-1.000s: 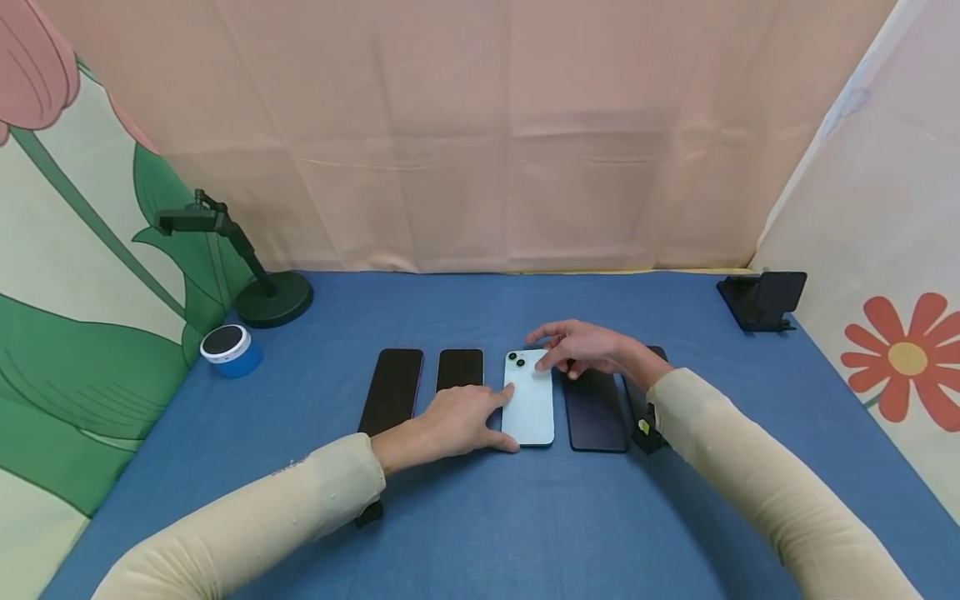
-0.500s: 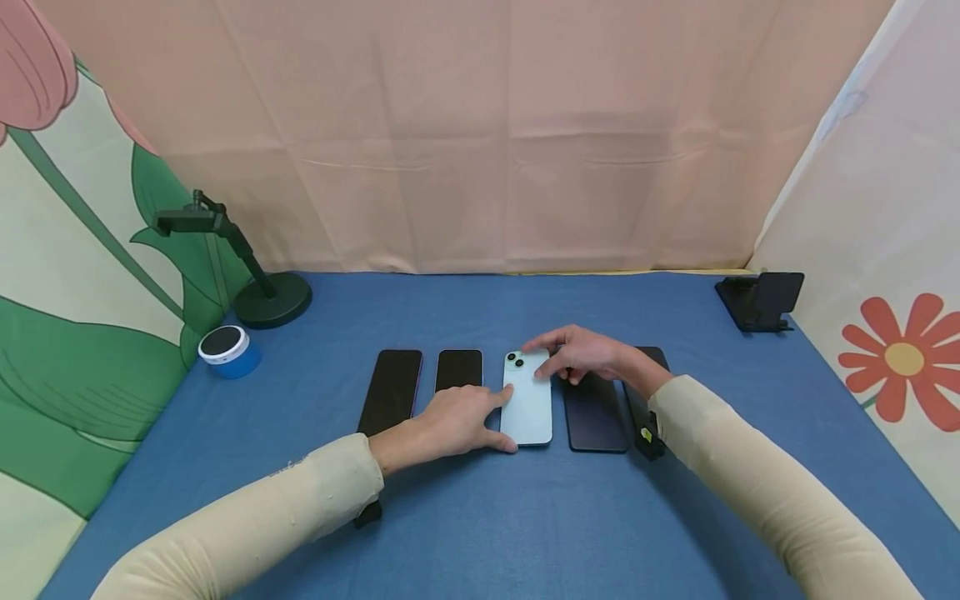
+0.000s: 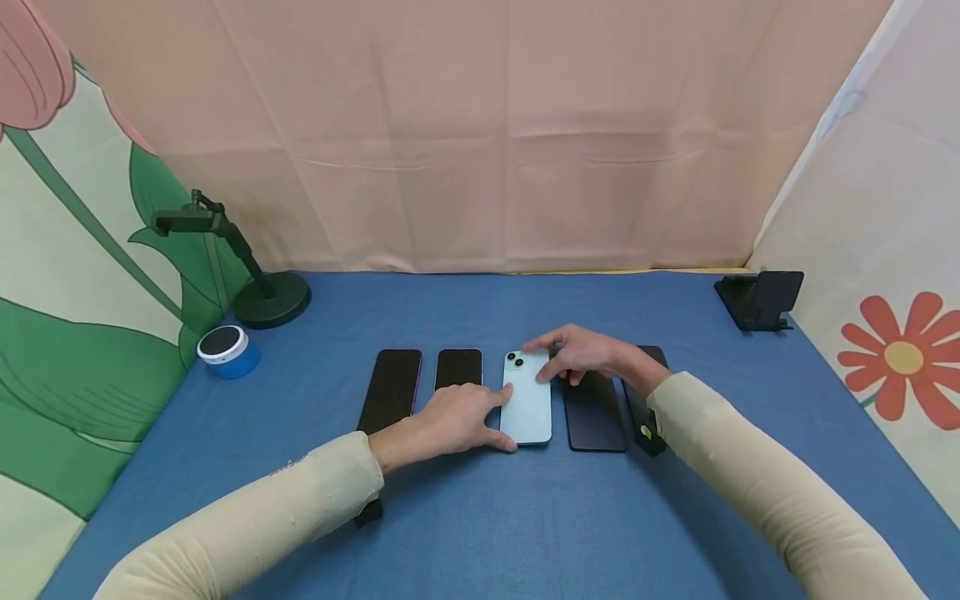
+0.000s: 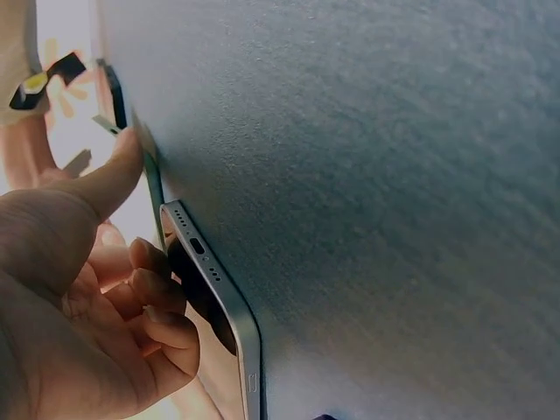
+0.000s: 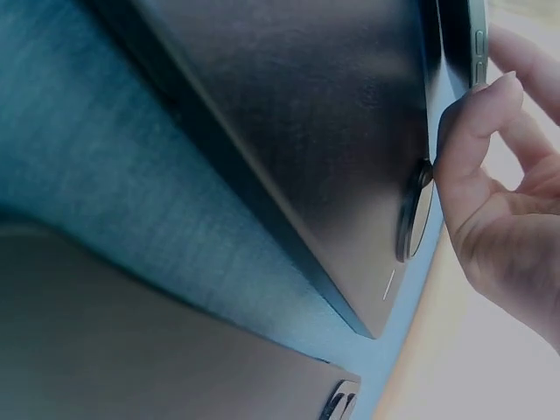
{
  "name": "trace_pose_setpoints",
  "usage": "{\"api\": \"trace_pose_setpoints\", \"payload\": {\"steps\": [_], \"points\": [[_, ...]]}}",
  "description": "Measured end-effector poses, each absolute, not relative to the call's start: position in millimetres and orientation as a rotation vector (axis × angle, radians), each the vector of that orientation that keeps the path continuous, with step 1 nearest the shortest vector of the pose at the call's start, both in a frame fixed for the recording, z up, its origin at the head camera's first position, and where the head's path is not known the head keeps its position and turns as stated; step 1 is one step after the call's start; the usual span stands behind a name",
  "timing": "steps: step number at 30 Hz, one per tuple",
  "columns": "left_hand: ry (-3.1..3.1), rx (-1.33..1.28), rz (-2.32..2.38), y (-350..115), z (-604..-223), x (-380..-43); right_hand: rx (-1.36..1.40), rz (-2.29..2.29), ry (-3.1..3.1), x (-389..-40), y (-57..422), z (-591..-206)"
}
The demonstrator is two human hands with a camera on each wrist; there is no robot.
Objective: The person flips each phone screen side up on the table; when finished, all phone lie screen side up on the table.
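Note:
A pale blue phone [image 3: 528, 417] lies back up on the table, two lenses at its far end. My left hand [image 3: 457, 417] touches it from the left, index fingertip at the long edge and straight thumb at the near edge; its other fingers curl loosely in the left wrist view. My right hand [image 3: 585, 350] reaches from the right, extended index finger at the far edge and thumb at the right edge, above a dark blue phone [image 3: 596, 417]. Under the left hand lies a small black phone [image 3: 459, 367], partly hidden, with a larger black phone [image 3: 392, 387] beside it.
Another dark phone [image 3: 652, 357] lies mostly hidden under my right wrist. Farther out on the blue table [image 3: 480, 533] stand a black stand with a round base [image 3: 273, 300], a blue and white round container [image 3: 230, 352] and a black folding stand [image 3: 760, 302].
My right index finger and thumb have settled against the pale blue phone's far corner since a second ago. The left hand stays at its place.

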State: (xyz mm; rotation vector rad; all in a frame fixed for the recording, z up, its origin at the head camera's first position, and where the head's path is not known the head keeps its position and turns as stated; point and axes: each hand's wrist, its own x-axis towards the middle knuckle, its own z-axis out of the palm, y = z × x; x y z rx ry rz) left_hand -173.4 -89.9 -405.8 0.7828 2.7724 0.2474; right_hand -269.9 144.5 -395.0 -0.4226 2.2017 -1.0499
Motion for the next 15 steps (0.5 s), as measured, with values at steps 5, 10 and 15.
{"api": "trace_pose_setpoints", "payload": {"steps": [5,10,15], "points": [[2.759,0.778,0.236,-90.0,-404.2,-174.5,-0.428,-1.043,2.194,-270.6,144.8,-391.5],[2.751,0.800,0.213,-90.9,-403.3,-174.4,-0.441,-1.029,2.190,-272.4,143.9,-386.4],[2.759,0.790,0.227,-92.1,-401.8,-174.2,-0.450,-1.006,2.183,-273.7,143.7,-382.9]]}}
